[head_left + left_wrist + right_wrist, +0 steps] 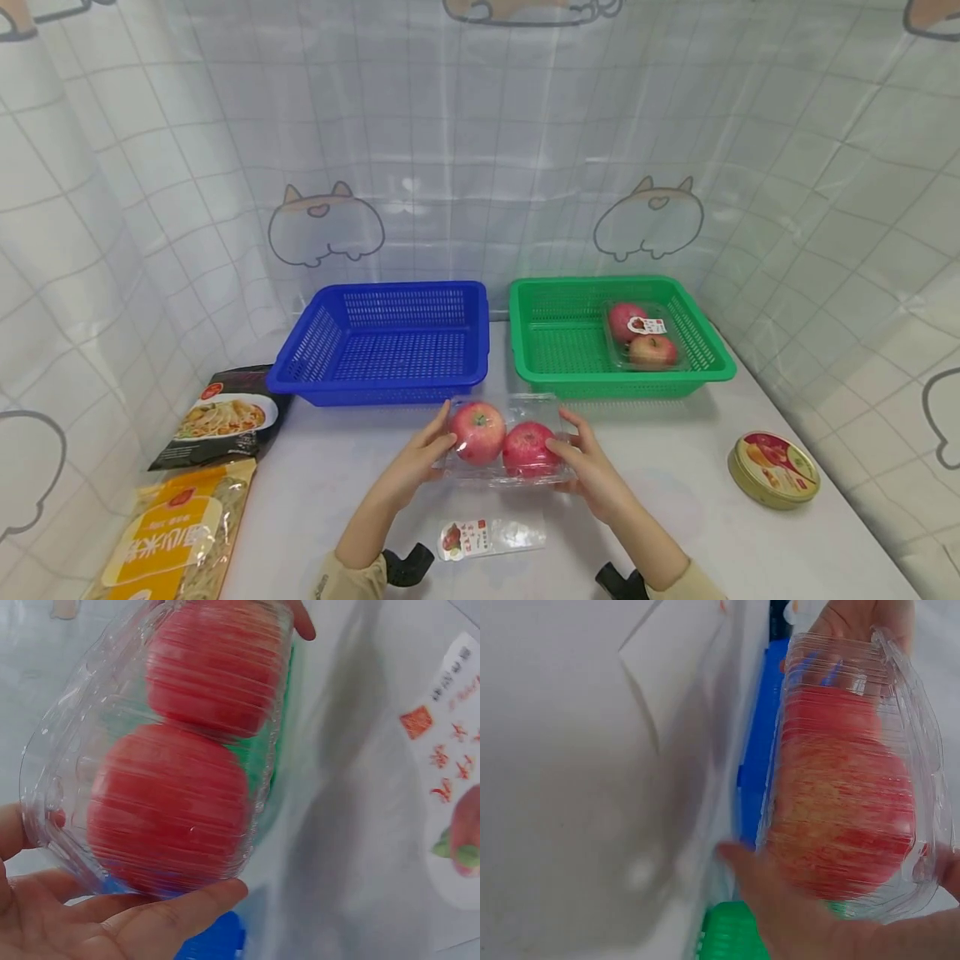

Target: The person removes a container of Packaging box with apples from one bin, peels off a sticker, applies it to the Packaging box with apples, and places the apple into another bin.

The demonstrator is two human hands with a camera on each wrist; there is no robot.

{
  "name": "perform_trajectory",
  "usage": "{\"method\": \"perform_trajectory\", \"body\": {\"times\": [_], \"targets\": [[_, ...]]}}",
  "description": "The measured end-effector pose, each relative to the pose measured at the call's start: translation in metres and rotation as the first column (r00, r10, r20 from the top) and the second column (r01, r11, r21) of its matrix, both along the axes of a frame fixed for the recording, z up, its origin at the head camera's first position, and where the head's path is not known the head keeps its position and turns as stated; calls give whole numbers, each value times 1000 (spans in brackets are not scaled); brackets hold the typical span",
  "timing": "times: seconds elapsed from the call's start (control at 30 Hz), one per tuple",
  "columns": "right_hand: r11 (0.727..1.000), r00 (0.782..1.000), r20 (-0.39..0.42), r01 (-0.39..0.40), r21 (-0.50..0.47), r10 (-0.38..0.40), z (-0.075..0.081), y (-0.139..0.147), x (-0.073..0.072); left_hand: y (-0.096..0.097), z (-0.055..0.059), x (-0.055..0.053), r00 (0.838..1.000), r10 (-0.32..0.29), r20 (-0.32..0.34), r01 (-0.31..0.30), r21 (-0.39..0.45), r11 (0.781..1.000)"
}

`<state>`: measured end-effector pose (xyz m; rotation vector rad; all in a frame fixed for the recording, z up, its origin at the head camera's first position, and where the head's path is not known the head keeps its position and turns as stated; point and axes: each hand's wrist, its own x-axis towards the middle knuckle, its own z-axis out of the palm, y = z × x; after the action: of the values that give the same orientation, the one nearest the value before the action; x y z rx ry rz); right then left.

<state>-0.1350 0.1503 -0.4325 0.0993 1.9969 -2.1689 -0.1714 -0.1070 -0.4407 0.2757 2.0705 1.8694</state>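
Both hands hold a clear plastic box (491, 477) with two red apples (478, 433) inside, raised over the table in front of the baskets. My left hand (411, 467) grips its left end, and my right hand (592, 475) grips its right end with the thumb on top. From the left wrist view, the left hand's fingers (172, 915) lie against the end of the box beside one apple (169, 810). In the right wrist view the right hand (817, 922) is at the near end. A labelled strip (487, 537) lies on the table below the box.
A blue basket (483, 333) stands at the back left. The green basket (622, 385) beside it contains another box of apples (645, 337). A black food packet (225, 417) and a yellow noodle bag (180, 533) lie on the left; a round tin (774, 469) sits on the right.
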Motion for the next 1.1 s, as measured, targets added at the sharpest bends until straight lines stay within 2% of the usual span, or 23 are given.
{"method": "perform_trajectory", "body": {"times": [0.17,0.53,0.8,1.1], "targets": [[996,1000,4,14,92,-14,-8,2,-8,4,-9,-6,1000,16,-8,-17,-14,1000],[984,1000,-12,20,176,-18,-18,2,-18,6,-19,-13,998,67,-14,-68,-64,996],[982,1000,-18,16,186,-13,-22,0,-22,6,-22,-17,998,61,-25,-63,-72,995],[978,1000,-15,16,208,-13,-29,-2,-22,4,-26,-15,997,67,-37,-70,-91,993]]}}
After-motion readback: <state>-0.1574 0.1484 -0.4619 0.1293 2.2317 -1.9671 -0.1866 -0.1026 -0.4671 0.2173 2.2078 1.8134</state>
